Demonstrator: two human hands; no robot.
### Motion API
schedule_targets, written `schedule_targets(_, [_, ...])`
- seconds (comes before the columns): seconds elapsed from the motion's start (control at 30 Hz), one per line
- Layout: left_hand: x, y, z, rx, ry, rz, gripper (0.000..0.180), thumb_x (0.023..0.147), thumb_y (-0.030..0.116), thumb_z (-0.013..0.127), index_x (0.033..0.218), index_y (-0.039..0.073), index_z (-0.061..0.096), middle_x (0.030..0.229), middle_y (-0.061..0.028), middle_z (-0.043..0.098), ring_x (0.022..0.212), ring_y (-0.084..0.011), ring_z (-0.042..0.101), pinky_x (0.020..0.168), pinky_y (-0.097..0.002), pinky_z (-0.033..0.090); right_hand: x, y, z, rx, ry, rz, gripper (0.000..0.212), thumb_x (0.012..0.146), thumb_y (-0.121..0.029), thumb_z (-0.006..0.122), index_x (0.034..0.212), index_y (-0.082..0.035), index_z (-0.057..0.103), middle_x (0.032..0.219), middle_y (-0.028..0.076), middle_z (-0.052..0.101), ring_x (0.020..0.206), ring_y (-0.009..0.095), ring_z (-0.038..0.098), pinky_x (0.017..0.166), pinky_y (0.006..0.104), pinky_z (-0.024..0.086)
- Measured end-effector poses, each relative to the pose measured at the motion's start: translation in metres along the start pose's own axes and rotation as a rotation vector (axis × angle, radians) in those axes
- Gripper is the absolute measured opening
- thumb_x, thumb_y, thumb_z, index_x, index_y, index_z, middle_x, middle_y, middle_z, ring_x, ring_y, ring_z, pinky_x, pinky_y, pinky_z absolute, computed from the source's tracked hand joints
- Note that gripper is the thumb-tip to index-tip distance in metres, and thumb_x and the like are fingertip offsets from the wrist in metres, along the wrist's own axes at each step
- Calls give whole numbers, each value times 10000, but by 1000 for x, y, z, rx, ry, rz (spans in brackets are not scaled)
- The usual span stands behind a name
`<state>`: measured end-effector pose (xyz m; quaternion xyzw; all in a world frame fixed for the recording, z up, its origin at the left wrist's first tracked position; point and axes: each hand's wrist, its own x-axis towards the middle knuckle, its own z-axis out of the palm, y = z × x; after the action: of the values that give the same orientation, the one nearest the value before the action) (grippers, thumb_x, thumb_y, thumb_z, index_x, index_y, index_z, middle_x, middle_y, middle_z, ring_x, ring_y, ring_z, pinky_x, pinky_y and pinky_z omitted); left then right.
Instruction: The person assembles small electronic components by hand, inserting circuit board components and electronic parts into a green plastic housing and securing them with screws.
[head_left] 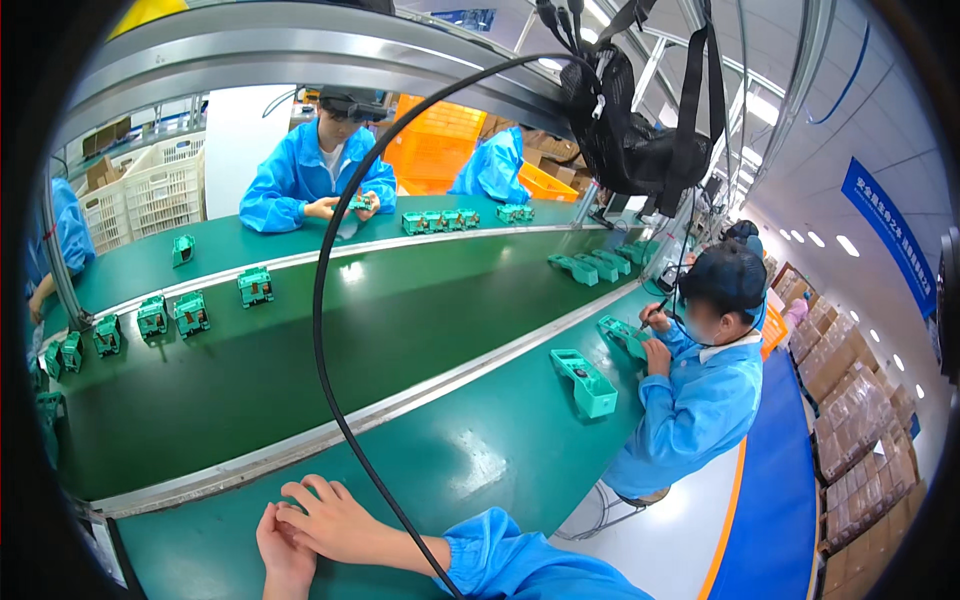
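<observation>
My left hand and my right hand are together over the near edge of the green worktable. The right one lies across the left, its fingers bent and spread apart, with no object showing in them. Its palm side is turned away. Of the left hand, the thumb side shows, while most of its fingers are hidden behind the right, so whether it holds anything is not visible. A blue sleeve covers my right forearm. Nearest on my side of the table is a long green plastic housing, well off to the right.
A dark green conveyor belt runs beyond the metal rail, carrying several green assemblies. To the right, a co-worker works a tool on another housing. A person opposite holds a green part. A black cable hangs across.
</observation>
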<state>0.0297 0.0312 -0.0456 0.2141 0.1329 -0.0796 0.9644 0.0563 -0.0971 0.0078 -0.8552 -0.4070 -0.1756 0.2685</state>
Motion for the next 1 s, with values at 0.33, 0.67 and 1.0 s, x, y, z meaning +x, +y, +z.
schedule_targets(0.33, [-2, 0, 13, 6, 58, -65, 284, 882, 293, 294, 939, 101, 494, 942, -45, 538, 930, -180, 514, 820, -313, 413, 1, -1, 25, 70, 127, -38, 88, 676, -155, 539, 754, -115, 539, 1019, 37, 477, 982, 257, 425, 725, 362, 399])
schedule_targets(0.67, [2, -20, 19, 22, -98, -167, 258, 896, 272, 365, 904, 59, 512, 871, -46, 543, 825, -132, 523, 756, -277, 427, -2, 26, 3, 261, 249, 105, 74, 699, -130, 570, 732, -80, 526, 829, 85, 513, 763, 269, 497, 665, 363, 398])
schedule_targets(1.0, [3, -20, 20, 136, -62, -8, 129, 833, 134, 504, 880, 20, 542, 880, -45, 546, 833, -111, 502, 779, -257, 405, -2, 27, 1, 485, 211, 240, 68, 694, -26, 593, 736, -24, 539, 786, 100, 499, 729, 242, 509, 635, 305, 415])
